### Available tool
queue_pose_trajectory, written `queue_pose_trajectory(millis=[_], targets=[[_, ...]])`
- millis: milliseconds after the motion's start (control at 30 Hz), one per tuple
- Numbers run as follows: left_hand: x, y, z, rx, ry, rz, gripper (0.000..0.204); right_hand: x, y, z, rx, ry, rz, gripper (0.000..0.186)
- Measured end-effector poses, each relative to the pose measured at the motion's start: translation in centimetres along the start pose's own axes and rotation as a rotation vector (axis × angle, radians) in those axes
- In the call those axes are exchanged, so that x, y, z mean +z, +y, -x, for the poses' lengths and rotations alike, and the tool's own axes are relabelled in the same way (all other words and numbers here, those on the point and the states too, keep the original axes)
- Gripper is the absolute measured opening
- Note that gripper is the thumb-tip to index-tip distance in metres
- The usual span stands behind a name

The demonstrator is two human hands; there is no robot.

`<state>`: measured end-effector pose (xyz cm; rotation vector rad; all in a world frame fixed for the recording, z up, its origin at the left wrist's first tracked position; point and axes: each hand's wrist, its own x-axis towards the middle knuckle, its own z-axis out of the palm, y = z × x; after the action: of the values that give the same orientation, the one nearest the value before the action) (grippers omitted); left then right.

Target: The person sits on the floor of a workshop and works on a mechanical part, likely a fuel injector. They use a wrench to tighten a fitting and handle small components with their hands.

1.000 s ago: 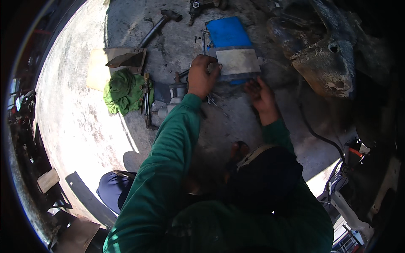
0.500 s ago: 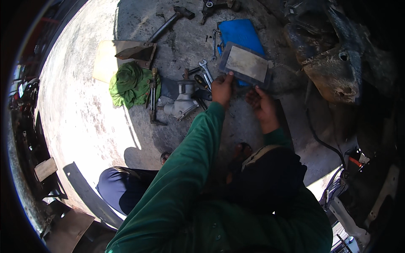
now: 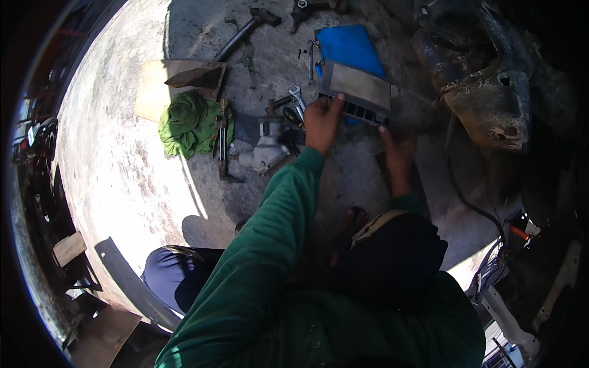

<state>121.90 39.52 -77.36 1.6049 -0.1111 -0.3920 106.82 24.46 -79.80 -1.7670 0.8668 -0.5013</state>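
"Going from the biggest down, how do things stand?"

"On the grey concrete floor point(image 3: 129, 178), the bulky rusted metal piece point(image 3: 485, 101) sits well apart from both hands. The crumpled green cloth point(image 3: 190, 122) and the blue flat rectangular sheet point(image 3: 351, 49) are unheld too."

"And the flat grey case with a pale top panel point(image 3: 359, 86)?"

"Just ahead of the person, covering part of the blue sheet from this view. I'd call gripping it done: the left hand point(image 3: 324, 122) has its fingers closed on the near edge, thumb on top."

"The right hand point(image 3: 400, 147)?"

"Thumb by the near right corner. Its fingers are blurred; I can't tell whether they grip."

"Is the case open?"

"Dark slots show along its near edge, but I can't tell whether a lid is raised. Nothing visibly taken out is in either hand."

"Smallest?"

"The silver metal wrench point(image 3: 297, 94), untouched beside the left hand."
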Motion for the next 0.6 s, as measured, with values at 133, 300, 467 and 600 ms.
queue_pose_trajectory(millis=[133,300,467,600], targets=[[0.8,3.7,-2.3,0.113,0.007,-0.048,0.048,-0.3,-4.2,-2.2,-0.532,0.109,0.270,0.068],[0.3,6.0,-6.6,0.145,-0.077,-0.174,0.042,0.8,-4.2,-7.6,-0.307,0.061,-0.008,0.066],[-1.4,5.7,-9.2,0.198,-0.191,-0.228,0.038,-0.3,2.7,-15.4,-0.433,0.025,0.205,0.053],[-5.3,0.6,-8.0,0.255,-0.108,-0.632,0.038,-0.1,0.1,-20.9,-0.552,-0.597,0.926,0.049]])
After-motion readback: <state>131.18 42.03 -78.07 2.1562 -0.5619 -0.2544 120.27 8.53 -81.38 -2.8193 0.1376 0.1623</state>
